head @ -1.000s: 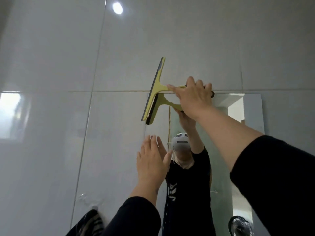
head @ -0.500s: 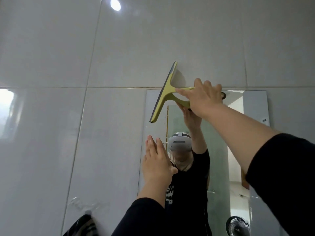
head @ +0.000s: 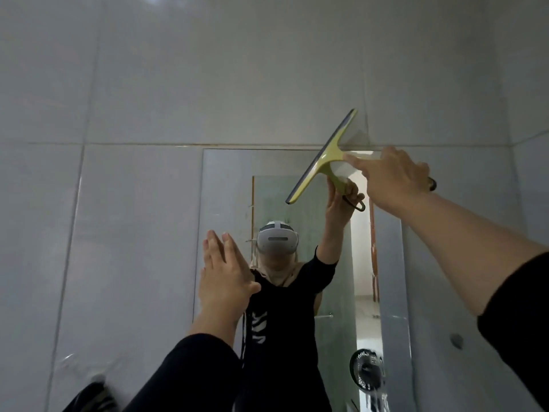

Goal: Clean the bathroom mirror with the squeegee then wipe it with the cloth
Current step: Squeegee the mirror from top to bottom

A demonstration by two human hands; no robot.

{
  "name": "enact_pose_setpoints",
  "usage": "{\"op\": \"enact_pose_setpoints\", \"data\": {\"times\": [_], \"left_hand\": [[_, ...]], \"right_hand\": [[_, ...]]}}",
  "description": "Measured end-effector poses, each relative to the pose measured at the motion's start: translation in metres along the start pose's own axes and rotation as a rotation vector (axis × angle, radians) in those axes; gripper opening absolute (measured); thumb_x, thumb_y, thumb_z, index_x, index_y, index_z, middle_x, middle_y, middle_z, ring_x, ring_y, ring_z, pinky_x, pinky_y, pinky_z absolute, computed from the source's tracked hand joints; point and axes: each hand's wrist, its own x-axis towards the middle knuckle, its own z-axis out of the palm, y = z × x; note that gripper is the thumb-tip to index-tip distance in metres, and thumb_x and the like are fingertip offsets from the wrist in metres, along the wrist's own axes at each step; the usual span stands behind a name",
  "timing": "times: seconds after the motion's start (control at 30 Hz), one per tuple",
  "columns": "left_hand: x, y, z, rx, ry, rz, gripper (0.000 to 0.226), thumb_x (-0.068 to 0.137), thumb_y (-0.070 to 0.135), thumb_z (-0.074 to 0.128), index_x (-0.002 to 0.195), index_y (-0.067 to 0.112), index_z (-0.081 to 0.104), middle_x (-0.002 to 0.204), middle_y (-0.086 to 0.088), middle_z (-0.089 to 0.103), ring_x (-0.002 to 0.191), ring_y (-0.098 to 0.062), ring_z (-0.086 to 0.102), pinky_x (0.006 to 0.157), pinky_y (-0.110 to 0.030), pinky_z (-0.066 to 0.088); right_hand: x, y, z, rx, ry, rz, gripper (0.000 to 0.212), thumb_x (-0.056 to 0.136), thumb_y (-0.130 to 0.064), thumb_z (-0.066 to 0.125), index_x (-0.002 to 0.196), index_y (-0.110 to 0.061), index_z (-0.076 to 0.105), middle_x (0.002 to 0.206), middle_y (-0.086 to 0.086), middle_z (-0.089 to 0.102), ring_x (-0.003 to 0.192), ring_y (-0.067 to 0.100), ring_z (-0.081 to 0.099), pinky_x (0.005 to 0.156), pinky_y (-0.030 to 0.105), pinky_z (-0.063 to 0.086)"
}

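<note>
A tall frameless mirror [head: 225,185] hangs on the grey tiled wall. My right hand [head: 389,176] grips the handle of a yellow-green squeegee [head: 322,159], raised at the mirror's upper right. Its blade is tilted, the top end over the tile above the mirror's top edge, the lower end over the glass. My left hand [head: 225,278] is flat with fingers apart against the mirror's left edge, holding nothing. The cloth cannot be identified for sure.
A dark striped fabric [head: 92,396] hangs at the lower left below a clear wall hook [head: 69,361]. A black fan [head: 367,371] shows in the mirror's lower right. A small round fitting [head: 456,341] sits on the tile right of the mirror.
My right hand has carried the squeegee rightward along the mirror's top, from the left corner to the upper right. My left hand stays flat at the left edge.
</note>
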Motion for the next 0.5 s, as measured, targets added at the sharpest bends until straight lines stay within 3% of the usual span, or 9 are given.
{"op": "enact_pose_setpoints", "data": {"times": [0.13, 0.23, 0.4, 0.5], "left_hand": [[0.001, 0.0, 0.002, -0.011, 0.004, 0.007, 0.119, 0.076, 0.041, 0.074, 0.149, 0.011, -0.014, 0.155, -0.011, -0.03, 0.145, -0.026, -0.022, 0.116, -0.044, 0.018], [0.001, -0.001, 0.003, -0.019, 0.016, 0.012, 0.118, 0.076, 0.041, 0.074, 0.15, 0.012, -0.012, 0.155, -0.01, -0.029, 0.145, -0.026, -0.021, 0.116, -0.044, 0.017], [0.0, -0.005, 0.007, -0.012, 0.032, 0.032, 0.118, 0.075, 0.044, 0.075, 0.15, 0.012, -0.01, 0.155, -0.009, -0.03, 0.145, -0.025, -0.021, 0.116, -0.046, 0.02], [0.001, -0.007, 0.007, -0.007, 0.027, 0.031, 0.118, 0.075, 0.045, 0.074, 0.151, 0.013, -0.01, 0.154, -0.007, -0.032, 0.145, -0.024, -0.022, 0.116, -0.048, 0.021]], "right_hand": [[-0.008, 0.027, 0.011, 0.096, -0.025, 0.101, 0.055, 0.1, -0.024, 0.036, 0.14, -0.058, 0.023, 0.13, 0.014, 0.041, 0.118, 0.034, 0.045, 0.089, 0.044, 0.04], [-0.016, 0.034, 0.024, 0.16, -0.034, 0.17, 0.052, 0.101, -0.027, 0.034, 0.143, -0.053, 0.021, 0.123, 0.015, 0.046, 0.104, 0.035, 0.054, 0.081, 0.04, 0.044], [-0.038, 0.01, 0.048, 0.382, -0.06, 0.269, 0.053, 0.1, -0.03, 0.031, 0.147, -0.046, 0.015, 0.119, 0.013, 0.057, 0.103, 0.036, 0.057, 0.081, 0.037, 0.045], [-0.05, -0.017, 0.062, 0.549, -0.098, 0.328, 0.059, 0.098, -0.029, 0.031, 0.15, -0.04, 0.006, 0.107, 0.012, 0.064, 0.087, 0.035, 0.065, 0.08, 0.04, 0.054]]}}
